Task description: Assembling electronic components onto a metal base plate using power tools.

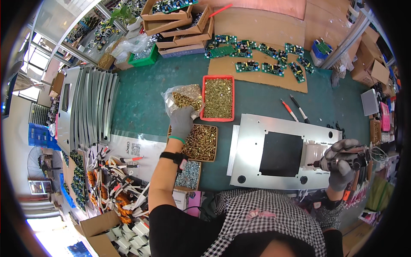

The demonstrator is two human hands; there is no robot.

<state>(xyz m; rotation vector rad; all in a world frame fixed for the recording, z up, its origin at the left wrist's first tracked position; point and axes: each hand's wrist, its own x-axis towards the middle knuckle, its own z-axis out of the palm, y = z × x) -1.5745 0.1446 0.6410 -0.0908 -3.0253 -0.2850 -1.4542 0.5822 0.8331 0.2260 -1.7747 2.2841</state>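
Observation:
My left hand [181,123], in a grey glove, reaches to the near edge of a clear plastic bag [169,97] of small brass fittings. Its fingertips are bent down and hidden, so I cannot tell whether they hold anything. Just below it is a cardboard box of longer brass parts [201,143]. My right hand [341,165], also gloved, is closed around a dark electric screwdriver [353,161]. The tool lies sideways, its bit pointing left over the right part of a silver metal panel [248,147] with a black square [280,154].
A red tray [233,98] of small brass pieces sits beside the bag. Grey screws [188,174] fill a box nearer me. Circuit boards [272,68] lie on cardboard at the back. Metal panels [87,107] stand stacked at left, with wired coils [122,188] nearer. Two pens [295,109] lie beyond the panel.

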